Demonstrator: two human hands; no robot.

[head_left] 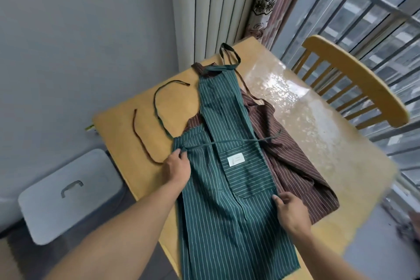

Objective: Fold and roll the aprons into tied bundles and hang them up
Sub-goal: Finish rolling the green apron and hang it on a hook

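My left hand (178, 169) pinches the left edge of the green apron (227, 188) right where its waist tie (236, 141) begins, thumb and fingers curled onto the cloth, so I can keep that corner flat and steer the tie at once. My right hand (289, 212) grips the folded right edge of the same apron, near the lower corner of the pocket, fingers curled over the fold; I judge this holds the fold shut so it does not spring open while I work the other side. The green apron lies lengthwise on the wooden table (127, 134), bib at the far end and hem hanging over the near edge, its right side already folded in toward the middle. The tie runs across the apron from my left hand toward the right, lying over the fold, probably to keep it out of the roll until I need it for tying. Its white label (236, 159) shows on the pocket. Beneath it, sticking out to the right and at the far end, is the brown apron (295, 161), spread loosely and waiting its turn; its long strap (143, 138) curls on the table to the left. A wooden chair (354, 79) stands at the far right, and a grey lidded box (68, 193) sits on the floor to the left.
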